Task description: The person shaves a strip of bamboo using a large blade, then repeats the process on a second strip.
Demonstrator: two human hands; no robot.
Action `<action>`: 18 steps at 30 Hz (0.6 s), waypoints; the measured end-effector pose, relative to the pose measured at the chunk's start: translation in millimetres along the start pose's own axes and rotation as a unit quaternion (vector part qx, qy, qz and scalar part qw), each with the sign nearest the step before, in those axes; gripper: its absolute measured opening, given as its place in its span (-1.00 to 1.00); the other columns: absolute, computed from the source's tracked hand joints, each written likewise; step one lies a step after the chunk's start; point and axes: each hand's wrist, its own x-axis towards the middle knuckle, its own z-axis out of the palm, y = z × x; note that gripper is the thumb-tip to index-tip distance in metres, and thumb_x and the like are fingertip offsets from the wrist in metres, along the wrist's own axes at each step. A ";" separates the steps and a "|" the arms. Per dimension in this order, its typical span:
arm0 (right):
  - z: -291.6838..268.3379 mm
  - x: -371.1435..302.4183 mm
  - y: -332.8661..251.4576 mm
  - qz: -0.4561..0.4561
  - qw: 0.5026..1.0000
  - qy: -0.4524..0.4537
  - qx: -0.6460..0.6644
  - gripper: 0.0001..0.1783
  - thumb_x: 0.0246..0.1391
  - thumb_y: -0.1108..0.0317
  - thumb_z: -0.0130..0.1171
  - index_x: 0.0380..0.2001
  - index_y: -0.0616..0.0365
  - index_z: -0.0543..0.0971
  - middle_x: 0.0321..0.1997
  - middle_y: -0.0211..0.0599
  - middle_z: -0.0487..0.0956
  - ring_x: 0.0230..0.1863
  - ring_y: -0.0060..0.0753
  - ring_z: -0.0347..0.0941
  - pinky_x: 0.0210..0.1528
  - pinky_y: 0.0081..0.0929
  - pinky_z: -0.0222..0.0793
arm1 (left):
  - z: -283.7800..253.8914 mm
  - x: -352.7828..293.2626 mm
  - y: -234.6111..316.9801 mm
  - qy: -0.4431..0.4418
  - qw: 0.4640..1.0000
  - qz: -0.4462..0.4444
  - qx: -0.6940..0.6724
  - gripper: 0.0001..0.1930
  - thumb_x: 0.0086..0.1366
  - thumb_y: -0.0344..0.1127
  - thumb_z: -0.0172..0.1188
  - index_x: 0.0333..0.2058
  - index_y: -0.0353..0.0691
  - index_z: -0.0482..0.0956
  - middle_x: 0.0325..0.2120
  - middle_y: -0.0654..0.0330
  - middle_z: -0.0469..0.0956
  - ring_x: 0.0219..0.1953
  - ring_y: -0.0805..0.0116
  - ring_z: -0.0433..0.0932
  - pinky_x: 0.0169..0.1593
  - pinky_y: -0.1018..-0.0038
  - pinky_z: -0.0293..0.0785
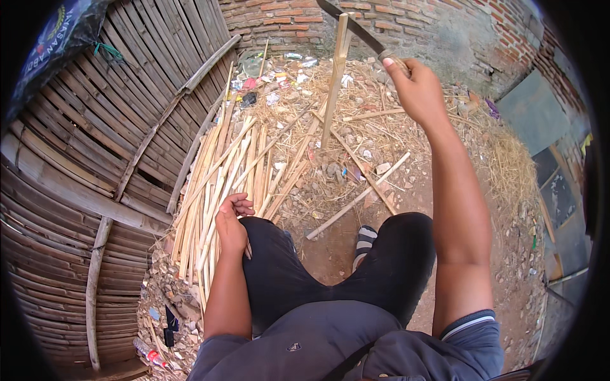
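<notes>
My right hand (417, 90) is closed around the handle of a machete (365, 36), held out at the far side with the thumb along the grip. Its long dark blade slants up to the left and meets the top of an upright wooden stake (334, 79). The stake leans slightly, its lower end among the debris on the ground. My left hand (232, 222) rests by my left knee, fingers loosely bent and apart, with nothing in it. Beside that hand lies a pile of split wooden strips (213, 190).
A bamboo-slat wall (127, 114) runs along the left, and a brick wall (419, 32) stands at the back. Loose sticks (359, 195) cross the ground before my feet. Litter (279, 79) and dry straw (508, 159) cover rubble. Grey panels (537, 111) lean at the right.
</notes>
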 end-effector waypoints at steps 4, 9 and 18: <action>-34.8 -22.3 -12.3 -0.062 0.995 0.072 0.028 -0.37 0.33 -0.16 0.09 -0.16 0.33 0.64 -0.49 -0.08 0.63 -0.42 -0.08 0.60 -0.30 -0.18 0.47 | 5.3 -3.5 2.8 -0.014 1.000 -0.002 -0.005 -0.03 0.46 0.49 -0.41 -0.03 -0.47 0.54 -0.32 0.07 0.60 -0.34 0.35 0.57 -0.18 0.43 0.50; 17.1 -39.1 -3.0 0.005 0.998 -0.055 -0.025 -0.44 0.35 -0.09 0.09 -0.23 0.32 0.59 -0.50 -0.02 0.63 -0.42 0.00 0.61 -0.31 -0.14 0.47 | 1.7 -3.8 1.1 -0.010 1.000 0.000 -0.006 -0.01 0.44 0.53 -0.40 -0.02 -0.47 0.54 -0.30 0.07 0.60 -0.33 0.35 0.58 -0.16 0.42 0.50; 24.7 -3.1 -3.9 -0.032 0.999 -0.009 -0.030 -0.40 0.33 -0.15 0.08 -0.30 0.30 0.58 -0.39 0.17 0.65 -0.25 0.24 0.62 -0.20 0.05 0.46 | -3.8 -1.4 -4.7 -0.016 1.000 0.002 -0.012 -0.12 0.52 0.40 -0.38 -0.01 -0.43 0.55 -0.30 0.09 0.60 -0.32 0.37 0.59 -0.15 0.44 0.50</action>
